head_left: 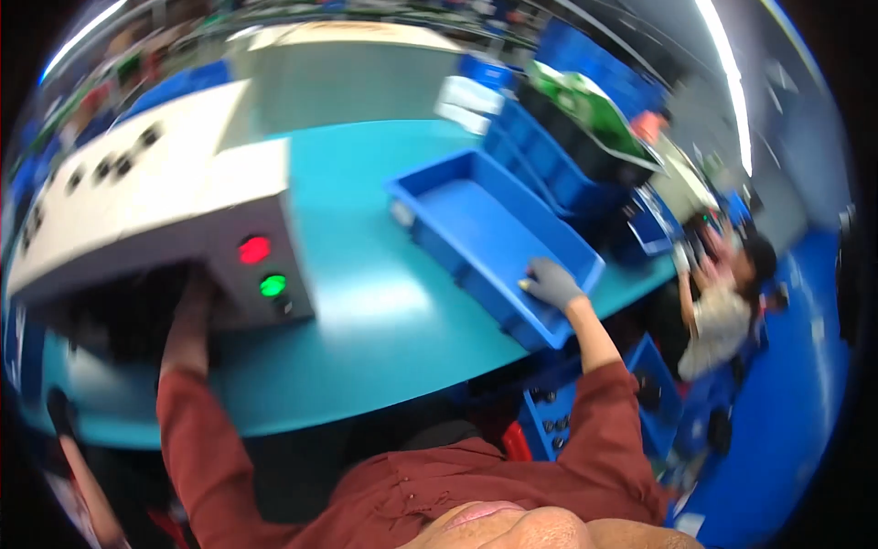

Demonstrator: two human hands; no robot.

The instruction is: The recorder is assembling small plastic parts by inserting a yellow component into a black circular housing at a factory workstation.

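Gloved right hand (551,283) touches shallow blue tray (476,220).

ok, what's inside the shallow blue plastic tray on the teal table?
Shallow blue plastic tray: bare floor, only the grey-gloved right hand at its near end. Whether the grip holds anything is hidden under the glove.

Right hand (551,282) sits in the near corner of the blue tray (494,233); tray floor beyond the fingers is open, walls box it in on all sides. Stacked blue bins (558,169) crowd the far side. Between tray and grey machine (165,229), the teal table (357,274) gives a wide lane. Left hand is hidden inside the machine's dark opening (137,311), tight all round.
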